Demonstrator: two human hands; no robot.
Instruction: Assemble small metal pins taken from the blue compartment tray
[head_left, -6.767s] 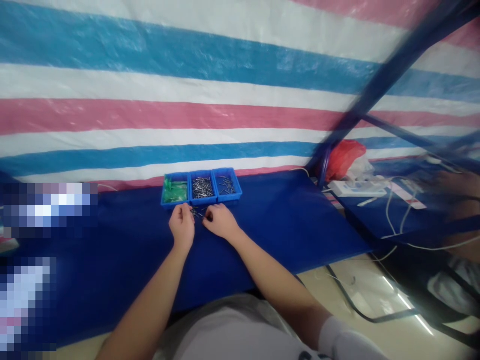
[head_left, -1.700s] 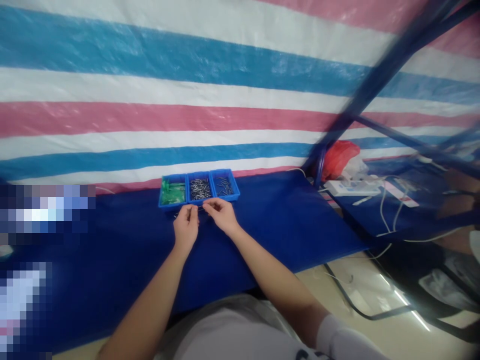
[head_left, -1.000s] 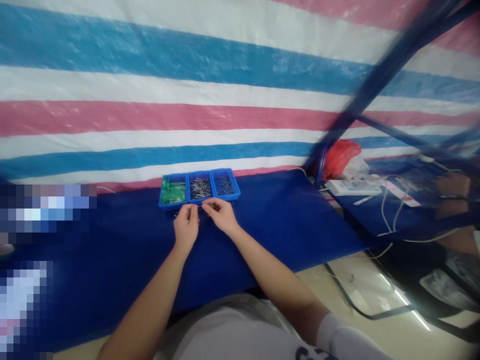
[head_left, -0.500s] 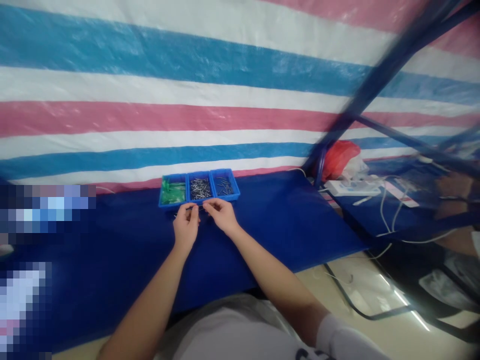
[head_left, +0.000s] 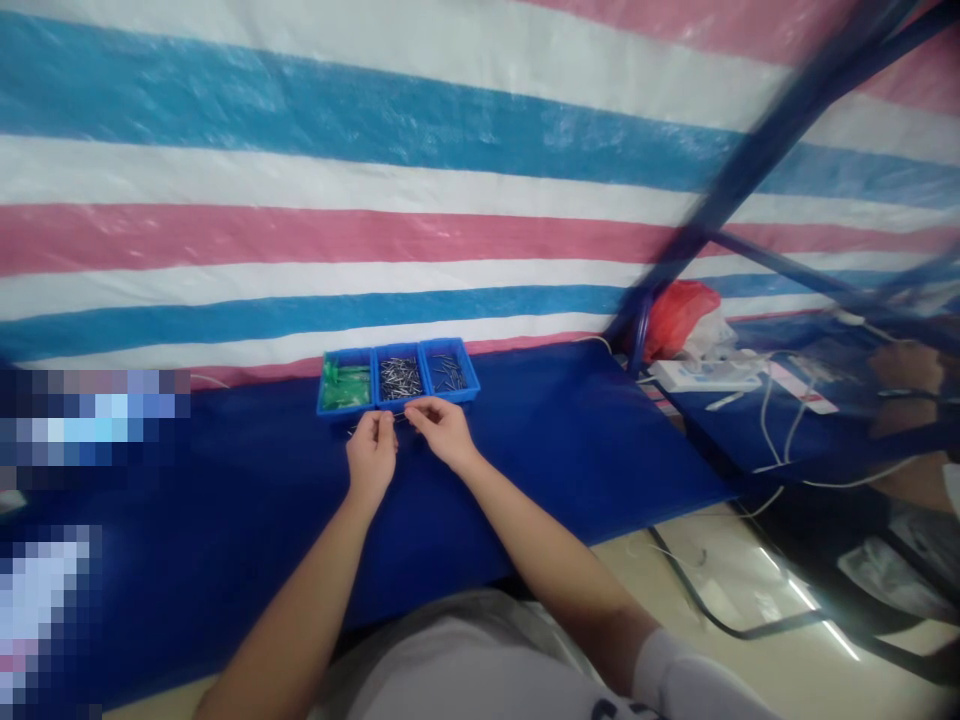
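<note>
Right hand [head_left: 446,430], since earliest frame: fingertips raised and brought nearly level with those of the left hand [head_left: 370,450].
Fingers: thumb and forefinger of each hand pressed together, by all appearance clamped on opposite ends of one thin piece; remaining left fingers curled, anything inside them hidden.
Thin piece [head_left: 400,415]: held across the gap between the hands, just in front of the middle bin [head_left: 396,404], over the blue table [head_left: 570,440].
Handling: ends best kept in one line and pressure light, so that no bend or slip is caused; wrists best steadied, any fine turn made by the fingertips alone.
Look: slender, seemingly straight, faintly glinting; any joint along it too small to be told.
Projecting tip [head_left: 350,432]: seen left of the left hand; whether held or lying loose cannot be told.
</note>
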